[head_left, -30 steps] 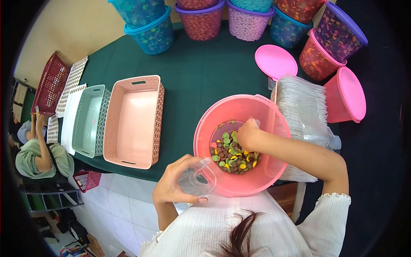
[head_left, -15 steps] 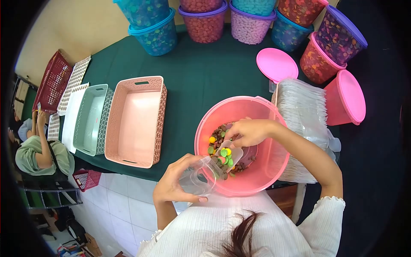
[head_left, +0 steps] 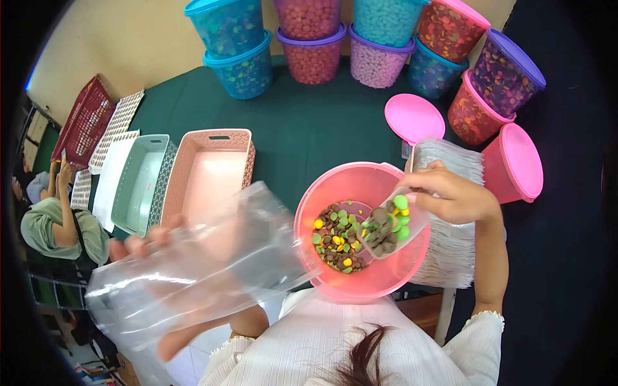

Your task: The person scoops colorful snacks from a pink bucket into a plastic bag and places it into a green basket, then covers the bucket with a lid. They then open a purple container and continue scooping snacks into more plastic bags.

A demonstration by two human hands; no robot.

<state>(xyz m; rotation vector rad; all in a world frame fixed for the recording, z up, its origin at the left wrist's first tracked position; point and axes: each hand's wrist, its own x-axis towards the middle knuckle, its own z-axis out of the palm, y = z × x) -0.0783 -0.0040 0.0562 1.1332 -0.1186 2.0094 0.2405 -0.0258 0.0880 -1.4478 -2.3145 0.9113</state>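
Clear scoop over the right half of the pink tub, laden with brown, green and yellow discs. Its long axis slants from the right hand, at upper right, down to a mouth facing lower left, towards the clear bag; scoop and bag are apart. The right grip is narrow, thumb and fingers closed on the scoop's rear end. The left hand, blurred, holds the bag in a wide grip, fingers and thumb showing beyond its two long sides. The bag's right end overlaps the tub's left rim in view; whether they touch cannot be told. Loose discs lie in the tub. Farther out: stacked bags at right, pink basket at left on the table.
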